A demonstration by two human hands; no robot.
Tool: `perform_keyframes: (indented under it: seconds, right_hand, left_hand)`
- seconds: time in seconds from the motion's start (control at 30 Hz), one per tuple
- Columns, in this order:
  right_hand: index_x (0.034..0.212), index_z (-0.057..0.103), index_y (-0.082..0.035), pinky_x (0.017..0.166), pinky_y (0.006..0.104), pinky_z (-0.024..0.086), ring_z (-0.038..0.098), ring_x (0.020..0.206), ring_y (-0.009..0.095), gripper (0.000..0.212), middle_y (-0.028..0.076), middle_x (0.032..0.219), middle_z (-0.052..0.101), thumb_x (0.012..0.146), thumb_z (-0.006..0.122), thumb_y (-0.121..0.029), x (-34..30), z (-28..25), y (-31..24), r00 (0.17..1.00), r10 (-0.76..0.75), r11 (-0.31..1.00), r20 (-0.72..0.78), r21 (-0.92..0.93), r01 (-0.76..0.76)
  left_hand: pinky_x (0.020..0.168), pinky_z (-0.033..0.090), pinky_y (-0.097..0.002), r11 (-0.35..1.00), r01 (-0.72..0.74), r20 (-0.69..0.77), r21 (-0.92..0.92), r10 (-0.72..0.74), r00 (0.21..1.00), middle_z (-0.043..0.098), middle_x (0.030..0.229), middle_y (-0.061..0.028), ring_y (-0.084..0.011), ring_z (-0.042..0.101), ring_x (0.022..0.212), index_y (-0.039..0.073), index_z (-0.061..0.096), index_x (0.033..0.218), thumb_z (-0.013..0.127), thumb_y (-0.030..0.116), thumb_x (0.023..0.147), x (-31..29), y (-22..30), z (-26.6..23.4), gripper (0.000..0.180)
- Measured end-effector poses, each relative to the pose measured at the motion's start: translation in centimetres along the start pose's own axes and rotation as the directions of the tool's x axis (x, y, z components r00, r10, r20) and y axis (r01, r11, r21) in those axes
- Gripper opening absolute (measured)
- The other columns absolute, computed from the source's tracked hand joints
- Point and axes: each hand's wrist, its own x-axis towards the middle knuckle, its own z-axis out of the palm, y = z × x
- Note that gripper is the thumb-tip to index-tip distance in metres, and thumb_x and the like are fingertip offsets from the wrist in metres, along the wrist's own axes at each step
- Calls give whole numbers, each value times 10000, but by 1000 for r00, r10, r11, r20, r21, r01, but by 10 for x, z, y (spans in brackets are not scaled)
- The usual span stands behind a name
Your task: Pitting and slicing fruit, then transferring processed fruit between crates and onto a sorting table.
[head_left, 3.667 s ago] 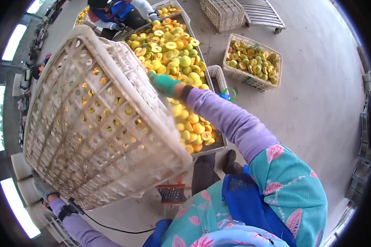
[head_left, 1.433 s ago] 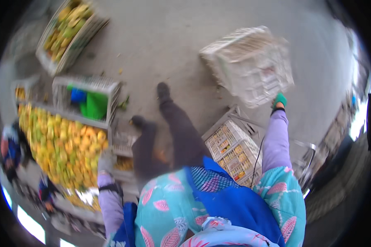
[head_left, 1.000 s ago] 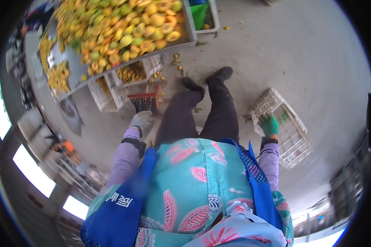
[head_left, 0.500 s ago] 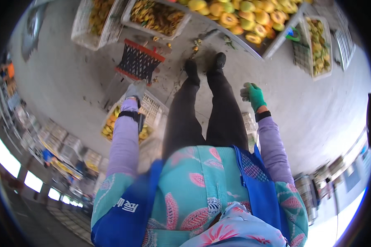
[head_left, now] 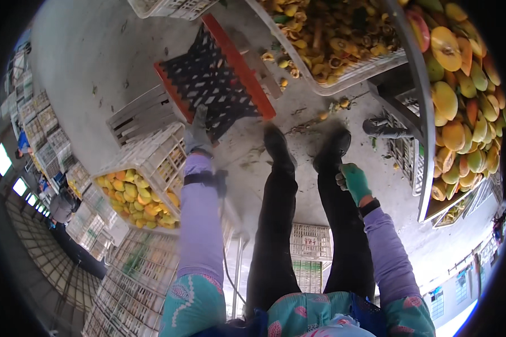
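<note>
My left hand (head_left: 197, 135), in a grey glove, is at the near orange bar of a low stool (head_left: 208, 78) with black woven webbing. Its fingers close around the end of that bar, partly blurred. My right hand (head_left: 353, 182) wears a green glove with grey fingers and hangs beside my right leg. Its fingers are curled in; anything inside them is hidden. Left of my left forearm, a white crate (head_left: 152, 149) leans open, full of yellow-orange fruit (head_left: 132, 194).
Ahead stands a crate (head_left: 343, 84) of peelings and cut pieces. To the right, a raised metal-edged table (head_left: 424, 140) carries whole and halved fruit (head_left: 461, 129). Fallen scraps (head_left: 323, 115) lie on the concrete by my shoes. Stacked white crates (head_left: 140, 275) rise at the lower left.
My view has turned and come nearer the stool, and the fruit table has shifted to the right of view. My left hand stays at the stool's bar. My right hand has come in beside my leg.
</note>
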Motion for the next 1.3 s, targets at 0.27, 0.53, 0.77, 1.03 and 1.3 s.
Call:
perform_keyframes:
  seconds: [0.27, 0.53, 0.77, 1.03, 1.3]
  right_hand:
    - [882, 527, -69, 448, 243, 382, 491, 524, 105, 190, 30, 655, 536, 884, 521, -259, 34, 47, -20, 993, -105, 994, 62, 5, 105]
    - [1041, 536, -58, 704, 465, 468, 574, 839, 421, 297, 236, 970, 596, 895, 438, -297, 210, 27, -29, 558, -820, 269, -127, -946, 181]
    - [1182, 482, 31, 874, 421, 422, 519, 1043, 336, 506, 221, 1133, 533, 868, 474, -366, 335, 46, -15, 203, -841, 536, -502, -721, 439]
    - [1178, 456, 46, 905, 457, 409, 492, 1041, 428, 399, 244, 1143, 508, 863, 517, -191, 257, 202, -51, 170, -974, 221, -152, -806, 549]
    - [1207, 483, -25, 960, 445, 359, 437, 1150, 358, 486, 187, 1240, 478, 738, 528, -147, 301, 243, -177, -84, -934, -357, 348, -895, 266]
  left_hand:
    - [602, 436, -403, 855, -122, -213, -504, 14, 977, 551, 977, -68, -219, 543, 802, 141, 535, 1068, 543, 604, 779, 78, 47, -62, 547]
    - [678, 435, -333, 750, -384, -193, -538, 334, 923, 553, 955, -39, -158, 530, 858, 144, 533, 1054, 493, 318, 894, 139, -130, -15, 239]
    - [915, 394, -408, 554, -342, -253, 759, 735, 629, 382, 1356, -157, -262, 500, 1068, 40, 358, 1325, 584, 208, 821, 283, -231, -1, 577]
    - [977, 345, -471, -17, -859, 334, 512, 925, 181, 346, 1384, -158, -377, 407, 1191, 135, 349, 1362, 635, 258, 755, 158, -148, 174, 682]
    - [1053, 218, -530, -242, -847, 329, 473, 940, -85, 415, 1350, -122, -375, 339, 1261, 154, 515, 1213, 575, 287, 786, 200, -63, 216, 451]
